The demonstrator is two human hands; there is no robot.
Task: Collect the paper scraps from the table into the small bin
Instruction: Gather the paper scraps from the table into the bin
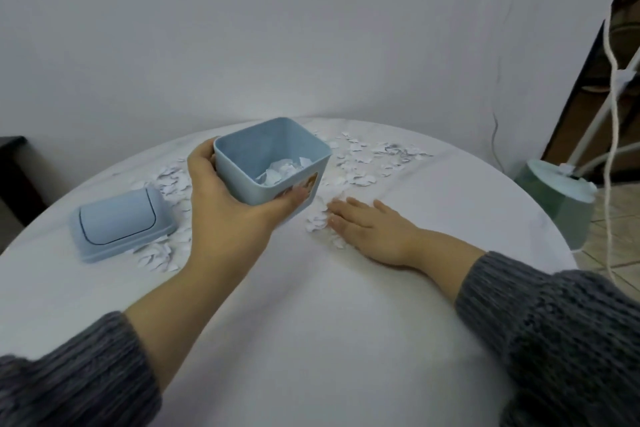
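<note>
Paper scraps (360, 163) are littering our bench (311, 322); our left hand (221, 198) is gripping the pale-blue bin (273, 163), our right hand (370, 229) lying flat, fingers spread.

You have a pale blue bin (277, 163) with white paper scraps (282, 172) inside and a small tan picture on its near side. Its lid (121, 224) is the same pale blue, with a darker blue line around the flap. More white scraps lie on the plain white tablecloth (311, 322). Your sleeves (554, 340) are a mottled dark grey knit. The wall (277, 28) is off-white.
</note>
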